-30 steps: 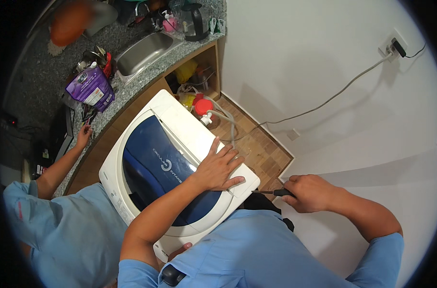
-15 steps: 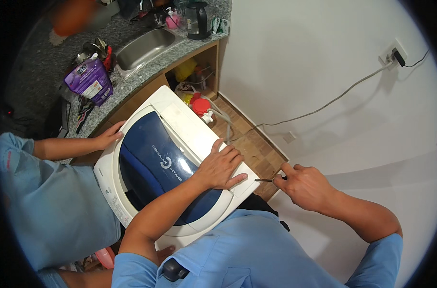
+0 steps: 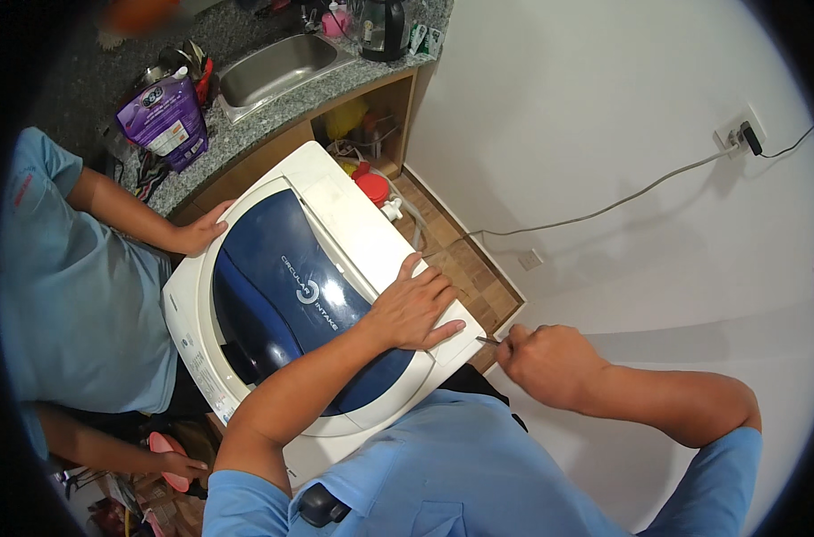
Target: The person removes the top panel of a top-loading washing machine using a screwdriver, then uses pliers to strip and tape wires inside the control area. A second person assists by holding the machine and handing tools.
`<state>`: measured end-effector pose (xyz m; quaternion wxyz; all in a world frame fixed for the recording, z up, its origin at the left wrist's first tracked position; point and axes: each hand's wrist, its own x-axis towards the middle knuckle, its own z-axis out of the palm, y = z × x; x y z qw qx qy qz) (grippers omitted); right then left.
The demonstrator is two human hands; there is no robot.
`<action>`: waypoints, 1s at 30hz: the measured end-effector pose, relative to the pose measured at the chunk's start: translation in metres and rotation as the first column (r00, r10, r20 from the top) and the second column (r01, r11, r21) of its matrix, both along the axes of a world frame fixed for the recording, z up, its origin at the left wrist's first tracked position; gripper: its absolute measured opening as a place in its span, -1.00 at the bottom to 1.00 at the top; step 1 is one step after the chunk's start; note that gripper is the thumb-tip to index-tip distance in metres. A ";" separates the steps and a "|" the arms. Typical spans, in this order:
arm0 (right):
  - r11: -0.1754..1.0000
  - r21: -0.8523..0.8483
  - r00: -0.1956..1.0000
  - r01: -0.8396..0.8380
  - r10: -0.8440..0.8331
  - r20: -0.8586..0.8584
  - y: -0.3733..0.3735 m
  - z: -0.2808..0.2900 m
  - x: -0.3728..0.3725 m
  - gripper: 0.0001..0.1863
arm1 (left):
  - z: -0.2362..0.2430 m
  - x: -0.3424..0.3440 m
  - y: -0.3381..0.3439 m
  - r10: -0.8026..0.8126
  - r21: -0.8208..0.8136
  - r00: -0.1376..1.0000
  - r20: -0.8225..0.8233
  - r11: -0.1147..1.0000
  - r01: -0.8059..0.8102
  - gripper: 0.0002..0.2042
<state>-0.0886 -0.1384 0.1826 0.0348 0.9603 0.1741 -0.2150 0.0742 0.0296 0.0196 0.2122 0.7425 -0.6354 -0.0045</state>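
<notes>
A white top-loading washing machine [image 3: 371,224] with a dark blue lid [image 3: 273,268] stands in front of me. My left hand [image 3: 416,309] lies on its white rear panel near the right corner, fingers spread. Beside that corner, my right hand [image 3: 550,362] is closed round a screwdriver [image 3: 487,340]. Only the thin metal shaft shows, its tip at the machine's edge; the fist hides the handle. On the left, a co-worker's hand [image 3: 199,234] rests on the machine's far left edge. The co-worker's other hand [image 3: 183,465] hangs lower, near a pink basin [image 3: 167,452].
Behind the machine runs a granite counter [image 3: 273,112] with a steel sink [image 3: 286,72], purple pouch [image 3: 167,125] and kettle [image 3: 385,31]. A red-lidded container [image 3: 371,188] and hoses sit on the floor there. A grey cord [image 3: 595,215] crosses to a wall socket [image 3: 738,132].
My right fist has closed in toward the machine's corner and turned, with less shaft showing. The co-worker has shifted, and their lower hand has left the machine's near side. My left hand keeps its place.
</notes>
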 end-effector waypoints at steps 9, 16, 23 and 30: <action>0.995 -0.085 0.993 0.044 -0.053 -0.106 0.015 -0.005 -0.009 -0.81 | -0.005 0.000 0.000 0.009 0.005 1.000 -0.007 1.000 -0.009 -0.49; 0.858 0.007 0.856 0.514 -0.511 -0.082 -0.013 -0.058 -0.061 -0.73 | -0.007 -0.003 0.000 0.005 -0.028 1.000 -0.025 1.000 -0.006 -0.48; 0.771 0.257 0.796 0.583 -0.606 0.011 -0.020 -0.124 -0.098 -0.71 | 0.001 0.000 -0.002 -0.006 0.020 1.000 -0.014 1.000 0.006 -0.46; 0.673 0.361 0.730 0.645 -0.682 -0.033 -0.011 -0.147 -0.101 -0.69 | 0.002 0.000 -0.002 -0.012 -0.015 1.000 0.003 1.000 0.012 -0.44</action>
